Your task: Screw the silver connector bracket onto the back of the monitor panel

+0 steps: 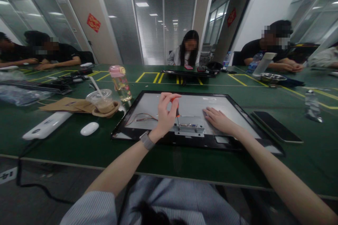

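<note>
A flat display panel (148, 103) with a black frame lies back side up on the green table in front of me. My left hand (167, 112) is closed round the red and black handle of a screwdriver (177, 109). The screwdriver stands upright, its shaft pointing down at the left end of a metal bracket (189, 130) with connector ports. Thin wires (145, 116) run left from near the bracket. My right hand (218, 119) lies flat on the panel's right half, fingers stretched out, holding nothing.
To the left are a white mouse (89, 128), a white power strip (47, 125), an iced drink cup (101, 100) and a pink-lidded bottle (120, 83). A black phone (276, 126) lies on the right. Several people sit around the table; another dark panel (188, 74) lies opposite.
</note>
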`<move>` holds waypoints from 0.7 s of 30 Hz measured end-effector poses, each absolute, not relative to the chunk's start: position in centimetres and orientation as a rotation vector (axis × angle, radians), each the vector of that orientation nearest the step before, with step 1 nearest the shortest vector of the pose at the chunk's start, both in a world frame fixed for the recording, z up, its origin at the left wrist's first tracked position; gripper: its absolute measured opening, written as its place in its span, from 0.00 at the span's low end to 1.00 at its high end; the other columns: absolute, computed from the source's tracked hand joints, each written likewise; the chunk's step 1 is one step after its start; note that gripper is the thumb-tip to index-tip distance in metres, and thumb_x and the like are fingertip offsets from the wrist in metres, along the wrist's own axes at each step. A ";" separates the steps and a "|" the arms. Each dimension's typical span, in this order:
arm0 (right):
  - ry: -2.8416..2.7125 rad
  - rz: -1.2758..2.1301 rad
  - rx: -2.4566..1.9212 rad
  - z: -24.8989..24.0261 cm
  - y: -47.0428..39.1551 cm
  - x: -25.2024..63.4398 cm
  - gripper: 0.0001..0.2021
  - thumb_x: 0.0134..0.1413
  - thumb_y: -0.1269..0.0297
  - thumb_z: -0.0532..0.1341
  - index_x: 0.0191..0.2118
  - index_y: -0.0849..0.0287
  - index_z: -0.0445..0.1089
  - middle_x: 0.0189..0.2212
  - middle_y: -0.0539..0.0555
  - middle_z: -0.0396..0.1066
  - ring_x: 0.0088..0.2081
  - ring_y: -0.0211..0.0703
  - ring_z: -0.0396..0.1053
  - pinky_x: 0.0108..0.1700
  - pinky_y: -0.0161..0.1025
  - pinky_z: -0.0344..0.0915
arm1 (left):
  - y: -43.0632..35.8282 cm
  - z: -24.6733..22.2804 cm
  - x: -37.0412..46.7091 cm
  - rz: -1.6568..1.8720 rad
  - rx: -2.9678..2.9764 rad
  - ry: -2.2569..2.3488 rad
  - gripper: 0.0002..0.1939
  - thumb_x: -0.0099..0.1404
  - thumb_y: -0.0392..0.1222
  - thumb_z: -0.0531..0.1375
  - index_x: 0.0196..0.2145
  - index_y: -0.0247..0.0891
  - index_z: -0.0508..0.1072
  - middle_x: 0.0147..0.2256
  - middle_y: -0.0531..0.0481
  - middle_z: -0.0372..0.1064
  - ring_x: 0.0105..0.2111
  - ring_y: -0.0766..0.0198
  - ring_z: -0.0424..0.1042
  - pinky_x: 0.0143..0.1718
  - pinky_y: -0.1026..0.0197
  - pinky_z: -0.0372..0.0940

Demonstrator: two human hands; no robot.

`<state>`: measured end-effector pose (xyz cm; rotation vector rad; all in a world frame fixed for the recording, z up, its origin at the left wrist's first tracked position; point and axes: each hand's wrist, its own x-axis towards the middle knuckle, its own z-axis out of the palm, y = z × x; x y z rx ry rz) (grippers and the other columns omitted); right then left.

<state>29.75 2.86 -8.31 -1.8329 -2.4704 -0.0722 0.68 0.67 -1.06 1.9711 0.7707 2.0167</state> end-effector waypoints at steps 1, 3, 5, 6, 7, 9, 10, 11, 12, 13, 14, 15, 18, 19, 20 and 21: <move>-2.472 -0.071 -1.833 -8.3 2.9 29.8 0.30 0.72 0.55 0.40 0.71 0.61 0.58 0.71 0.65 0.56 0.71 0.61 0.55 0.68 0.62 0.55 | 0.6 -1.0 0.7 1.995 1.969 0.762 0.11 0.77 0.43 0.55 0.42 0.40 0.77 0.37 0.48 0.70 0.39 0.61 0.71 0.44 0.57 0.67; -2.472 -0.073 -1.833 -8.4 3.0 29.9 0.30 0.72 0.54 0.40 0.71 0.61 0.57 0.71 0.65 0.56 0.71 0.61 0.55 0.68 0.61 0.55 | 0.6 -1.0 0.6 1.949 1.943 0.743 0.14 0.78 0.44 0.51 0.44 0.40 0.77 0.40 0.47 0.73 0.41 0.60 0.73 0.44 0.57 0.68; -2.471 -0.081 -1.830 -8.4 3.0 29.9 0.30 0.72 0.54 0.40 0.71 0.59 0.58 0.71 0.64 0.56 0.71 0.61 0.55 0.68 0.61 0.56 | 0.5 -1.2 0.7 1.897 1.895 0.733 0.16 0.79 0.45 0.50 0.47 0.40 0.75 0.41 0.46 0.75 0.39 0.61 0.74 0.42 0.58 0.69; -2.470 -0.087 -1.830 -8.5 3.0 29.9 0.29 0.72 0.54 0.41 0.71 0.58 0.58 0.71 0.64 0.57 0.71 0.60 0.56 0.68 0.61 0.56 | 0.5 -1.3 0.7 1.878 1.872 0.734 0.16 0.79 0.46 0.49 0.49 0.40 0.75 0.40 0.46 0.76 0.37 0.62 0.74 0.40 0.59 0.69; -2.470 -0.092 -1.831 -8.5 3.0 29.9 0.29 0.72 0.54 0.41 0.71 0.58 0.58 0.71 0.64 0.57 0.71 0.60 0.56 0.68 0.62 0.56 | 0.5 -1.4 0.8 1.866 1.853 0.736 0.17 0.80 0.47 0.49 0.49 0.40 0.74 0.39 0.47 0.77 0.35 0.62 0.74 0.38 0.59 0.69; -2.468 -0.099 -1.832 -8.5 3.0 29.9 0.29 0.72 0.55 0.41 0.71 0.59 0.58 0.71 0.65 0.57 0.71 0.60 0.56 0.68 0.62 0.56 | 0.6 -1.7 0.9 1.856 1.841 0.734 0.17 0.80 0.48 0.48 0.50 0.40 0.74 0.39 0.46 0.77 0.34 0.63 0.74 0.37 0.59 0.69; -2.468 -0.099 -1.831 -8.5 3.0 29.9 0.29 0.72 0.55 0.41 0.71 0.60 0.58 0.71 0.65 0.57 0.71 0.60 0.56 0.68 0.61 0.56 | 0.6 -1.8 0.9 1.854 1.844 0.731 0.18 0.80 0.48 0.48 0.51 0.40 0.74 0.40 0.46 0.77 0.35 0.62 0.74 0.37 0.59 0.69; -2.469 -0.097 -1.830 -8.5 3.0 29.9 0.30 0.72 0.55 0.41 0.71 0.60 0.58 0.71 0.65 0.57 0.71 0.60 0.56 0.68 0.61 0.56 | 0.6 -1.8 0.9 1.854 1.850 0.728 0.18 0.80 0.49 0.48 0.51 0.40 0.74 0.40 0.46 0.77 0.35 0.62 0.74 0.38 0.59 0.69; -2.470 -0.093 -1.828 -8.5 3.0 29.8 0.30 0.72 0.55 0.40 0.71 0.61 0.58 0.71 0.65 0.57 0.71 0.60 0.56 0.68 0.61 0.56 | 0.7 -1.9 0.9 1.854 1.858 0.726 0.17 0.80 0.49 0.48 0.51 0.40 0.74 0.40 0.46 0.77 0.36 0.62 0.75 0.38 0.59 0.69; -2.471 -0.088 -1.829 -8.5 3.0 29.8 0.30 0.73 0.55 0.40 0.71 0.61 0.58 0.71 0.65 0.56 0.71 0.60 0.55 0.68 0.61 0.55 | 0.7 -1.9 0.9 1.855 1.869 0.726 0.17 0.80 0.48 0.49 0.52 0.40 0.74 0.40 0.46 0.76 0.37 0.62 0.74 0.39 0.59 0.69; -2.471 -0.082 -1.832 -8.5 3.0 29.9 0.30 0.73 0.55 0.40 0.71 0.61 0.58 0.71 0.65 0.56 0.71 0.60 0.55 0.68 0.61 0.55 | 0.7 -1.9 0.9 1.864 1.882 0.727 0.16 0.79 0.48 0.50 0.52 0.41 0.74 0.41 0.46 0.76 0.38 0.61 0.74 0.40 0.58 0.69; -2.470 -0.076 -1.836 -8.5 3.0 29.9 0.30 0.73 0.54 0.40 0.71 0.61 0.58 0.71 0.65 0.56 0.71 0.60 0.55 0.68 0.61 0.55 | 0.8 -1.9 0.9 1.876 1.901 0.730 0.14 0.78 0.48 0.52 0.51 0.41 0.74 0.41 0.46 0.75 0.38 0.61 0.73 0.42 0.58 0.69; -2.461 -0.068 -1.843 -8.5 3.0 29.9 0.30 0.73 0.53 0.40 0.72 0.59 0.57 0.72 0.63 0.56 0.71 0.59 0.55 0.68 0.60 0.55 | 0.8 -1.8 0.9 1.934 1.971 0.741 0.10 0.73 0.47 0.61 0.47 0.41 0.76 0.41 0.48 0.71 0.38 0.62 0.71 0.43 0.58 0.68; -2.457 -0.068 -1.847 -8.5 3.0 29.9 0.30 0.73 0.53 0.40 0.72 0.58 0.57 0.72 0.63 0.56 0.71 0.59 0.55 0.68 0.60 0.56 | 0.8 -1.7 0.9 1.952 1.990 0.743 0.09 0.72 0.46 0.63 0.46 0.41 0.76 0.40 0.48 0.69 0.38 0.63 0.70 0.42 0.59 0.67; -2.453 -0.069 -1.850 -8.5 2.9 29.9 0.30 0.73 0.53 0.40 0.72 0.58 0.57 0.72 0.63 0.56 0.71 0.59 0.55 0.68 0.60 0.56 | 0.8 -1.7 0.9 1.965 2.000 0.745 0.09 0.71 0.46 0.64 0.45 0.41 0.76 0.39 0.49 0.68 0.38 0.63 0.69 0.42 0.59 0.67; -2.452 -0.069 -1.853 -8.4 2.9 29.8 0.30 0.73 0.53 0.41 0.71 0.58 0.57 0.72 0.63 0.56 0.71 0.59 0.55 0.68 0.60 0.56 | 0.8 -1.7 0.9 1.972 2.003 0.743 0.09 0.71 0.46 0.64 0.45 0.41 0.76 0.39 0.49 0.68 0.38 0.63 0.69 0.42 0.59 0.67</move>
